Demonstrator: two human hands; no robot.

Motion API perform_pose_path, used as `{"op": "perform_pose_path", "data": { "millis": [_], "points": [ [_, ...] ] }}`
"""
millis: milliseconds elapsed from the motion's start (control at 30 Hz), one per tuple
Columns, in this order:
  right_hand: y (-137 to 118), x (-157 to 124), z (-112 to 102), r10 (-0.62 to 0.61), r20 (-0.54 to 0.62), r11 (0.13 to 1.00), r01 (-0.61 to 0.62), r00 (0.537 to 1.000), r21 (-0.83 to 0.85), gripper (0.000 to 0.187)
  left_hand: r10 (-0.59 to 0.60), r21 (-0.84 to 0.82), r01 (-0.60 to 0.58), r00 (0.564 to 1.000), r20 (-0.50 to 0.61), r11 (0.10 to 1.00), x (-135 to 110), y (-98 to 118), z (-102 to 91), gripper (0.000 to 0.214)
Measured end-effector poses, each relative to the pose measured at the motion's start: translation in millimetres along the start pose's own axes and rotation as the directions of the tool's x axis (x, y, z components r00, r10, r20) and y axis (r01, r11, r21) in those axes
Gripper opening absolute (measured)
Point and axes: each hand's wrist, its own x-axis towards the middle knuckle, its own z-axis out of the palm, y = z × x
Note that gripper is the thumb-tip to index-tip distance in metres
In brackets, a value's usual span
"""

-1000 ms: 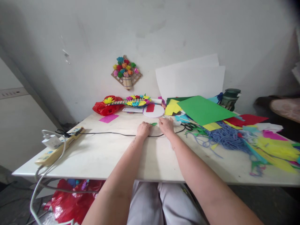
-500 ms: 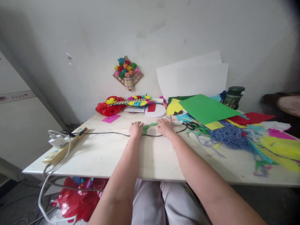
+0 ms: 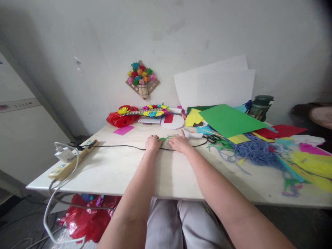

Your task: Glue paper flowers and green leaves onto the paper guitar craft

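Observation:
Low over the middle of the white table, my left hand (image 3: 153, 144) has its fingers closed at the left end of a small green paper leaf piece (image 3: 164, 139). At its right end the fingers of my right hand (image 3: 179, 142) are pressed together on the same green piece; one finger sticks up. My fingers hide both ends of the leaf piece. Just beyond my right hand lies a white glue gun (image 3: 194, 135), its black cord (image 3: 124, 145) running beneath my hands across the table.
To the left sits a power strip (image 3: 70, 166) with a white charger. Green paper (image 3: 230, 120), blue yarn (image 3: 256, 152), black scissors (image 3: 214, 139) and yellow scraps crowd the right side. A white oval card (image 3: 177, 122) and a paper-flower piece (image 3: 153, 111) lie at the back.
My right hand has moved left, closer to my left hand, and now covers more of the green leaf piece. More of the glue gun shows. The view has shifted slightly.

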Motion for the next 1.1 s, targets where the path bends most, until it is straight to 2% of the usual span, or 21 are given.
{"op": "perform_pose_path", "data": {
  "millis": [167, 333, 433, 533, 633, 700, 833, 967, 1100],
  "points": [
    [3, -3, -3, 0.07, -0.079, 0.998, -0.07, 0.994, 0.002, 0.029, -0.073, -0.027, 0.076, 0.995, 0.073, 0.997, 1, 4, -2.9, 0.037],
    [5, -3, -4, 0.119, -0.156, 0.993, -0.116, 0.981, 0.024, 0.027, -0.126, -0.103, 0.131, 0.991, 0.052, 0.986, 4, 4, -0.9, 0.027],
    [5, -2, -6, 0.145, -0.201, 0.99, -0.141, 0.969, 0.031, 0.027, -0.184, -0.229, 0.179, 0.983, 0.0, 0.957, 8, -3, 1.5, 0.021],
    [7, -3, -9, 0.178, -0.238, 0.984, -0.176, 0.955, 0.029, 0.029, -0.245, -0.42, 0.192, 0.967, -0.075, 0.887, 14, -12, 3.8, 0.022],
    [9, -4, -13, 0.219, -0.271, 0.975, -0.216, 0.937, 0.043, 0.03, -0.271, -0.562, 0.195, 0.961, -0.053, 0.804, 20, -14, 5.7, 0.023],
    [10, -5, -15, 0.239, -0.292, 0.971, -0.233, 0.926, 0.055, 0.03, -0.25, -0.599, 0.19, 0.968, -0.018, 0.778, 23, -10, 6.6, 0.022],
    [14, -4, -19, 0.27, -0.327, 0.963, -0.263, 0.906, 0.065, 0.029, -0.191, -0.577, 0.188, 0.98, 0.057, 0.795, 27, 8, 7.5, 0.025],
    [17, -2, -19, 0.298, -0.356, 0.953, -0.294, 0.885, 0.067, 0.028, -0.074, -0.501, 0.137, 0.987, 0.143, 0.855, 30, 27, 9.0, 0.028],
    [17, -2, -19, 0.301, -0.402, 0.952, -0.297, 0.865, 0.074, 0.026, -0.016, -0.295, 0.055, 0.991, 0.135, 0.954, 33, 41, 13.9, 0.027]
  ]
}}
